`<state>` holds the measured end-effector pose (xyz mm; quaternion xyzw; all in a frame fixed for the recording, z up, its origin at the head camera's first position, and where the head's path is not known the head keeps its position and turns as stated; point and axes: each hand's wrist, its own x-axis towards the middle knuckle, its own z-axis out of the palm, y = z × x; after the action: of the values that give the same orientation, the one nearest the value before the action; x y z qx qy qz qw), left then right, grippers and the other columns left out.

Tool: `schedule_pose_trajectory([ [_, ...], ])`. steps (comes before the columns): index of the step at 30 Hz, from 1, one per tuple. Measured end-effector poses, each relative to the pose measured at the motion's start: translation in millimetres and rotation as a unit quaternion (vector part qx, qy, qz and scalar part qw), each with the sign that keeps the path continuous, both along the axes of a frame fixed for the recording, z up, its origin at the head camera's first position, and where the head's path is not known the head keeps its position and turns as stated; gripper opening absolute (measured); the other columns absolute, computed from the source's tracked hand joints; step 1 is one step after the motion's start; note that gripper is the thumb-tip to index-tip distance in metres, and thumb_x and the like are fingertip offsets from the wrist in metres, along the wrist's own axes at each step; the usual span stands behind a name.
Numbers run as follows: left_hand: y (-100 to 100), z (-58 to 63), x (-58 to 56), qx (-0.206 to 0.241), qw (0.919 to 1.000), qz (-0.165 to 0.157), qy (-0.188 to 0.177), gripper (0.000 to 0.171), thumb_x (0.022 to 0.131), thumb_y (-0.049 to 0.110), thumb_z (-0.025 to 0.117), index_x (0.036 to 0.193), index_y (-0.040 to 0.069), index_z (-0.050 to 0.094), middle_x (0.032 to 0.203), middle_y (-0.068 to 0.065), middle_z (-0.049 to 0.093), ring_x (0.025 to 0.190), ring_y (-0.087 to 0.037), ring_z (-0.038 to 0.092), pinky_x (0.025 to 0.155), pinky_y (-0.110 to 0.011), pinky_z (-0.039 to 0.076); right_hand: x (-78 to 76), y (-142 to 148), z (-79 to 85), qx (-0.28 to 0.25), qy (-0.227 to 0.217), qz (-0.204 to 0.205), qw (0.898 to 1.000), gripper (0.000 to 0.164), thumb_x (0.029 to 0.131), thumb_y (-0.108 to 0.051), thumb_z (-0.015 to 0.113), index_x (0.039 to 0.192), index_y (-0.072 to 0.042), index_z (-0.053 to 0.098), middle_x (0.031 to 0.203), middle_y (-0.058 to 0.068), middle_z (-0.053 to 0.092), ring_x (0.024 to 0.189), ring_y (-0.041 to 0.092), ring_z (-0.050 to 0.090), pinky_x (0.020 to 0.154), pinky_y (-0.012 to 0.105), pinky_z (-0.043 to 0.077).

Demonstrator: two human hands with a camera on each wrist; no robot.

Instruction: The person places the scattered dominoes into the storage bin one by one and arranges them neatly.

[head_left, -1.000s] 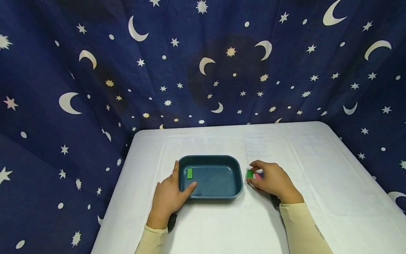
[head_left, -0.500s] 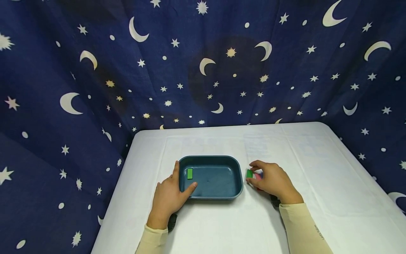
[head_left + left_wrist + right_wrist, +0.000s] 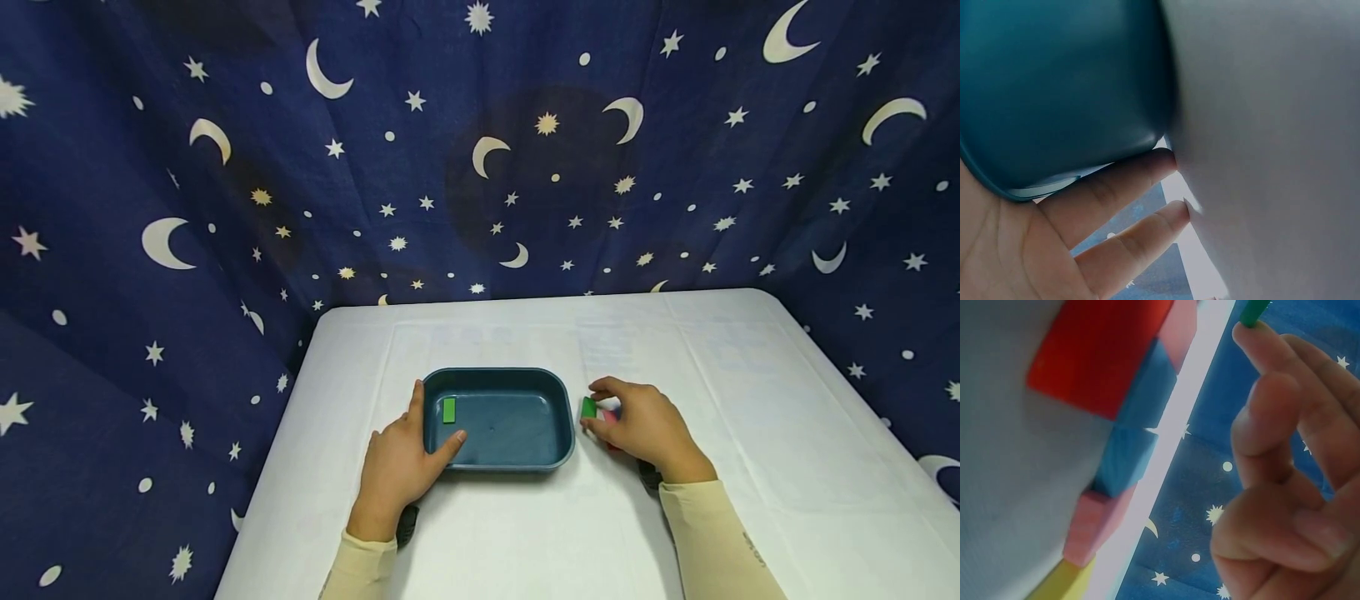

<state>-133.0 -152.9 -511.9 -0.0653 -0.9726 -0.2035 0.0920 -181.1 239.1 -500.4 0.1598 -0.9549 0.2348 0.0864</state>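
A green block (image 3: 588, 408) is pinched between the thumb and a fingertip of the right hand (image 3: 648, 425), just beside the right end of a dark teal tub (image 3: 517, 429). In the right wrist view, several blocks lie on the bench near this hand: a red block (image 3: 1104, 356), two blue blocks (image 3: 1150, 387) end to end, a pink block (image 3: 1092, 528), and a yellow block (image 3: 1063, 581) at the near end of the row. Another pink piece (image 3: 1180, 331) shows beside the red one.

The left hand (image 3: 401, 458) rests against the tub's left end, its fingers fairly straight: the index finger lies along the outside and the thumb reaches over the near rim. Inside the tub, toward the left, lies a second green block (image 3: 448, 410). The bench (image 3: 517, 533) is covered in white. Both arms wear cream sleeves (image 3: 712, 542). Behind hangs a navy curtain (image 3: 435, 175) printed with pale moons and stars.
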Motion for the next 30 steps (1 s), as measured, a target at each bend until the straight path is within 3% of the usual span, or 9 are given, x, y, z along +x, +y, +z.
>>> schedule_pose_trajectory([
  [12, 0.4, 0.8, 1.0, 0.002, 1.0, 0.0, -0.002, 0.115, 0.09, 0.088, 0.047, 0.17, 0.009, 0.02, 0.127, -0.021, 0.072, 0.103, -0.036, 0.074, 0.092, -0.075, 0.047, 0.5, -2.1, 1.0, 0.001, 0.01, -0.005, 1.0, 0.053, 0.08, -0.043, 0.091, 0.124, -0.017, 0.076, 0.106, -0.003, 0.079, 0.074, 0.016, 0.064, 0.065, 0.042, 0.052],
  [16, -0.4, 0.5, 0.6, 0.001, 1.0, 0.001, -0.002, 0.115, 0.09, 0.088, 0.046, 0.17, 0.009, 0.019, 0.128, -0.021, 0.071, 0.105, -0.036, 0.074, 0.092, -0.076, 0.047, -0.6, -2.6, 0.1, 0.004, 0.017, -0.007, 1.0, 0.055, 0.08, -0.043, 0.092, 0.125, -0.017, 0.076, 0.096, 0.002, 0.078, 0.067, 0.014, 0.057, 0.062, 0.04, 0.049],
  [22, -0.1, 1.1, 0.7, 0.005, 1.0, 0.001, 0.0, 0.114, 0.091, 0.085, 0.051, 0.17, 0.009, 0.02, 0.129, -0.022, 0.071, 0.105, -0.036, 0.074, 0.092, -0.076, 0.047, -1.1, -3.9, 0.8, -0.002, 0.026, -0.007, 1.0, 0.055, 0.08, -0.043, 0.091, 0.126, -0.019, 0.075, 0.076, -0.001, 0.069, 0.059, 0.012, 0.049, 0.055, 0.035, 0.041],
  [30, -0.2, -0.3, 0.1, 0.004, 1.0, -0.001, 0.007, 0.115, 0.091, 0.087, 0.048, 0.169, 0.008, 0.021, 0.127, -0.021, 0.072, 0.101, -0.035, 0.074, 0.089, -0.073, 0.05, 0.1, -4.7, 3.3, -0.011, 0.054, -0.008, 0.998, 0.051, 0.081, -0.039, 0.09, 0.125, -0.02, 0.075, 0.078, -0.002, 0.069, 0.06, 0.01, 0.049, 0.055, 0.034, 0.041],
])
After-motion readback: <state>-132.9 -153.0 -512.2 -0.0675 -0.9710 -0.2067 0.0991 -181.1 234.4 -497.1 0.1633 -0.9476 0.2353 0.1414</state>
